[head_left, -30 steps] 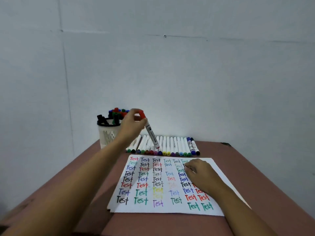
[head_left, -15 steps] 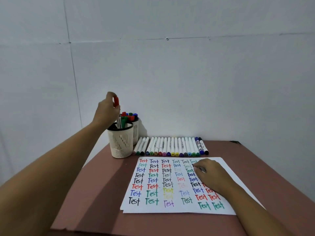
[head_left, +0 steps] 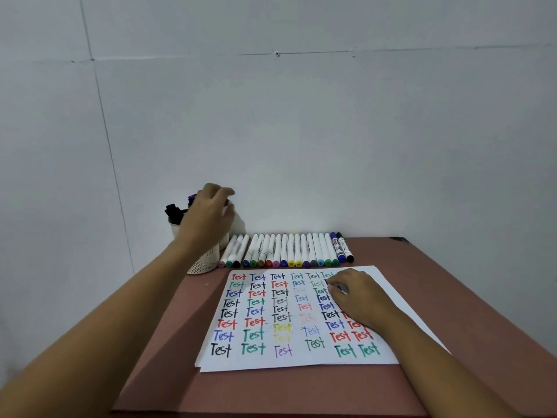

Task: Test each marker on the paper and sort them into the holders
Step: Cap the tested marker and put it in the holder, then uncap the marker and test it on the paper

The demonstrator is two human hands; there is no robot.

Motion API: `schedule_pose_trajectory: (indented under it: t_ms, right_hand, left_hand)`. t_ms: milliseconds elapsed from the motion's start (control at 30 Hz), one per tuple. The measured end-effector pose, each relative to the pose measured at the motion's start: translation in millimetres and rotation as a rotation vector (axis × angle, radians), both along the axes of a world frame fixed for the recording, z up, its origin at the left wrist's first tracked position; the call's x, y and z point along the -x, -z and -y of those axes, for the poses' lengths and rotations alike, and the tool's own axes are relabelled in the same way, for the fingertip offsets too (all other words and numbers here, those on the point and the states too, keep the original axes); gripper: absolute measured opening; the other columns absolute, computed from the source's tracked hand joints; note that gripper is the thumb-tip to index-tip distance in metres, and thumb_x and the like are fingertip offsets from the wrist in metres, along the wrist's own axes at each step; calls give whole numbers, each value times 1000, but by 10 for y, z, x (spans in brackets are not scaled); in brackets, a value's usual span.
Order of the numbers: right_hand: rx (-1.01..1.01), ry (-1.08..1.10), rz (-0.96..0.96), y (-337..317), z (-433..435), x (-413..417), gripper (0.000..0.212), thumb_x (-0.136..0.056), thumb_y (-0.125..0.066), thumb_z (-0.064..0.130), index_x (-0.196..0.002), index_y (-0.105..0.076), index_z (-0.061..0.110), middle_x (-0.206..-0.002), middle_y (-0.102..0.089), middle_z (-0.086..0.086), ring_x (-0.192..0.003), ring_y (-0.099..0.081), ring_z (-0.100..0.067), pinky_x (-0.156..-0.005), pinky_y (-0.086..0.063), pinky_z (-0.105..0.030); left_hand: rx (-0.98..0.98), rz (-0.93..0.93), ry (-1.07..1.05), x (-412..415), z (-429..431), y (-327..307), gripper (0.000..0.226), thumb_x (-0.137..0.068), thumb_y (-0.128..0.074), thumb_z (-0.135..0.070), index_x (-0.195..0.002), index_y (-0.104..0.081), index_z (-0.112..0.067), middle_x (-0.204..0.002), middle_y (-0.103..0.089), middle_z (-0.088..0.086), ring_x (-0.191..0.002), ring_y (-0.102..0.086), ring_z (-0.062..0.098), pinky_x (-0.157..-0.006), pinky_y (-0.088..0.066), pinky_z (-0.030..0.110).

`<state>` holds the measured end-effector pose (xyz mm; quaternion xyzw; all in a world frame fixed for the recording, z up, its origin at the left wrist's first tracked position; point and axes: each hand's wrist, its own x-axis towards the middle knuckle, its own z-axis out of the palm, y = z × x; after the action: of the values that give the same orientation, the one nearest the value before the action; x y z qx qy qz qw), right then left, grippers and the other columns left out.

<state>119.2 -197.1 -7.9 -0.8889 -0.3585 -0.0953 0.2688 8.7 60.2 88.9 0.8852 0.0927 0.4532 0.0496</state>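
Observation:
My left hand (head_left: 208,220) hovers over the two cream mesh holders (head_left: 205,263) at the table's back left, fingers relaxed and holding nothing. It hides most of the rear holder. Black marker caps (head_left: 173,211) stick out of the front holder to the hand's left. A row of several white markers (head_left: 289,250) lies along the back edge of the table, with coloured ends toward me. The white paper (head_left: 301,359) in front of them is covered with coloured "Test" words. On the paper's upper right part rests my right hand (head_left: 357,300), fingers loosely curled.
The reddish-brown table (head_left: 168,342) ends close to the plain white wall behind the markers. Its left edge runs diagonally under my left forearm. Two thicker blue and black markers (head_left: 342,248) close the row on the right.
My left hand carried the red-capped marker from above the row to the holders and let it go; now the hand is empty over them. My right hand stayed on the paper.

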Motion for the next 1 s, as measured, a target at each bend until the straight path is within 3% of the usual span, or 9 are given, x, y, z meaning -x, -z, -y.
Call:
schedule_pose_trajectory:
  t_ms: [167, 433, 533, 600, 700, 800, 867, 1000]
  right_hand:
    - [13, 13, 2, -32, -4, 41, 32, -96, -50, 28, -124, -63, 18, -129, -59, 1, -112, -57, -13, -91, -43, -23]
    - [57, 63, 45, -42, -13, 77, 31, -96, -48, 27, -122, -63, 19, -126, -61, 0, -109, -58, -15, -88, -45, -25]
    - [39, 70, 8, -138, -36, 34, 26, -96, -49, 25, -111, -68, 16, -111, -66, -1, -94, -61, -16, -77, -49, -27]
    - [-83, 107, -76, -215, -57, -52, 22, -96, -48, 22, -98, -68, 14, -96, -66, -2, -78, -62, -16, -66, -52, -31]
    - [-294, 281, -199, -301, -128, -358, 25, -96, -44, 13, -75, -58, 9, -75, -61, -9, -61, -54, -20, -50, -41, -31]
    - [-263, 429, -212, -344, -167, -577, 22, -96, -40, 11, -78, -53, 11, -77, -57, -9, -63, -49, -18, -49, -33, -26]
    - [-81, 415, -221, -340, -184, -640, 25, -97, -41, 13, -72, -45, 20, -71, -47, -4, -58, -40, -13, -49, -28, -22]
    - [-116, 493, -302, -287, -310, -757, 17, -93, -47, 13, -76, -49, 11, -76, -50, -5, -66, -48, -19, -57, -40, -28]
  left_hand:
    - [140, -137, 177, -217, 558, 294, 27, -94, -49, -16, -117, -61, -10, -119, -56, 7, -103, -54, 18, -84, -37, 20]
    - [240, -523, 266, -438, 830, 925, 31, -96, -44, -23, -120, -60, -13, -123, -51, 8, -113, -49, 22, -89, -36, 24]
    - [233, -534, 283, -454, 802, 935, 30, -96, -43, -23, -116, -62, -14, -120, -52, 8, -109, -48, 19, -84, -34, 21]
    - [222, -542, 287, -469, 813, 938, 30, -96, -43, -24, -118, -61, -14, -120, -51, 8, -109, -48, 19, -84, -33, 21]
    - [225, -528, 295, -493, 819, 945, 30, -96, -43, -26, -118, -61, -16, -120, -50, 7, -108, -48, 19, -86, -36, 23]
    - [228, -534, 293, -505, 800, 951, 29, -96, -42, -26, -117, -61, -18, -120, -49, 6, -107, -48, 19, -84, -35, 23]
    - [223, -538, 291, -502, 802, 954, 29, -96, -42, -26, -117, -61, -18, -120, -49, 6, -107, -48, 19, -83, -35, 24]
    - [214, -528, 291, -500, 820, 945, 30, -96, -42, -25, -118, -60, -17, -121, -49, 7, -109, -48, 21, -84, -36, 25]
